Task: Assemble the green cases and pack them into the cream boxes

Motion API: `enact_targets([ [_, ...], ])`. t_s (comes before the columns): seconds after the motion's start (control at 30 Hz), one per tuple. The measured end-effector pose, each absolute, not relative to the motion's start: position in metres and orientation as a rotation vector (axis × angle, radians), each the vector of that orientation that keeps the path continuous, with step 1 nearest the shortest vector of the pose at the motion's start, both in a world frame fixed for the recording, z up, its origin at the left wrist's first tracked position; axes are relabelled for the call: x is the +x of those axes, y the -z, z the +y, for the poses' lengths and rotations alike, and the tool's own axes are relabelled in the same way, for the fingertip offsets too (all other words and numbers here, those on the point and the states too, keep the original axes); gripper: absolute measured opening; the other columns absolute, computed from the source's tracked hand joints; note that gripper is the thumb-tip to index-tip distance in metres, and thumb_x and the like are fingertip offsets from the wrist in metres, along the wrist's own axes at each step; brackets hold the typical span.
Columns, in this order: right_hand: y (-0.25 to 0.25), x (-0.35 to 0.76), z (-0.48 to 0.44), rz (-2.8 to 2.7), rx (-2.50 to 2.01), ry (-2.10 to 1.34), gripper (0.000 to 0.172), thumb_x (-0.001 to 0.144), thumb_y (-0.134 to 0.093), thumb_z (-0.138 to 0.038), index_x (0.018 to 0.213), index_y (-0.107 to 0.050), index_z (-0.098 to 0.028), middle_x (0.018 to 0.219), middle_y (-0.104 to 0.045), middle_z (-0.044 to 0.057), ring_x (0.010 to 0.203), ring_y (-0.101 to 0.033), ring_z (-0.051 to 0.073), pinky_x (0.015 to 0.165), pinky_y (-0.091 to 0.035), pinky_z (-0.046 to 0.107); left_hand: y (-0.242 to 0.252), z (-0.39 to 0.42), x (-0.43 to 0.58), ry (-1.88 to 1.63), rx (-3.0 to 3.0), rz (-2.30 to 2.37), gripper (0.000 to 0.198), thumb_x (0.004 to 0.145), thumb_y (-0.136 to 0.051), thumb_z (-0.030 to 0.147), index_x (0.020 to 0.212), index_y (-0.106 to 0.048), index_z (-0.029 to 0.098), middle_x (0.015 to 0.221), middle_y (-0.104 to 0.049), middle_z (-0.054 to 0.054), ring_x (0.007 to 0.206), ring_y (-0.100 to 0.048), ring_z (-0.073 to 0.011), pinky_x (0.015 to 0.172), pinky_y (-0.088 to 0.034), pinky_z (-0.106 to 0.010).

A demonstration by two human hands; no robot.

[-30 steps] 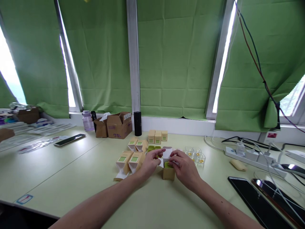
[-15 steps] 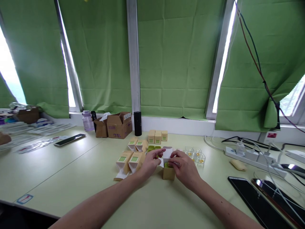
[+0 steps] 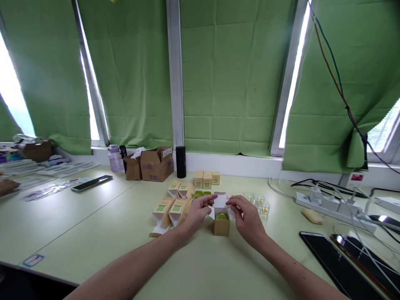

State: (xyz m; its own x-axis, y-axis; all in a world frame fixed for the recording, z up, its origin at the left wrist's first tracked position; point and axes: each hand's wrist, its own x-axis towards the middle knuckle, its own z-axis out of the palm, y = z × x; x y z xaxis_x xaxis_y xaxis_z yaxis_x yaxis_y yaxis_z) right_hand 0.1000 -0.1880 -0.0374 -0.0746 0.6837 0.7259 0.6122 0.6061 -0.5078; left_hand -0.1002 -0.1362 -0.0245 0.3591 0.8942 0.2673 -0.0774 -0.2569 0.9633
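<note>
The small box is standing open on the counter. The left hand is pinching its far flap, grip narrow. The right hand is hovering at its right edge, grip loose and open, with bare room nearer.

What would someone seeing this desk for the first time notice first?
Green curtains hang all along the back, behind the desk. At mid-desk, the left hand and right hand flank a small open box with something green inside; more small boxes lie to its left.
</note>
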Motion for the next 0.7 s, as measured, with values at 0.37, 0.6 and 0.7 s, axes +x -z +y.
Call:
enact_targets([
  [0.37,0.0407,0.1042,-0.1859,-1.628,-1.142,-0.178,0.03,0.088,-0.045,-0.013,0.108,-0.066,-0.023,0.109,-0.069,0.009,0.088,-0.066,0.024,0.067,-0.056,0.036,0.0224,-0.1415,-0.1042,-1.14,1.533,0.804,0.052,0.069,-0.055,0.018,0.114,-0.08,0.015,0.107,-0.075,-0.01,0.111,-0.064,-0.029,0.104,-0.047,-0.042],
  [0.6,0.04,0.1037,-0.1849,-1.569,-1.201,-0.232,0.028,0.088,-0.047,-0.018,0.108,-0.065,-0.023,0.11,-0.069,0.009,0.09,-0.065,0.024,0.071,-0.055,0.038,0.0261,-0.1371,-0.1004,-1.116,1.481,0.736,0.054,0.066,-0.057,0.014,0.116,-0.078,0.014,0.109,-0.077,-0.011,0.111,-0.066,-0.0292,0.1,-0.05,-0.041],
  [0.7,0.0408,0.1036,-0.1841,-1.546,-1.214,-0.268,0.026,0.088,-0.048,-0.02,0.109,-0.065,-0.023,0.111,-0.07,0.009,0.09,-0.064,0.024,0.072,-0.054,0.038,0.0294,-0.1351,-0.0984,-1.108,1.465,0.694,0.054,0.067,-0.062,0.013,0.119,-0.075,0.014,0.109,-0.076,-0.012,0.109,-0.067,-0.028,0.096,-0.051,-0.038],
])
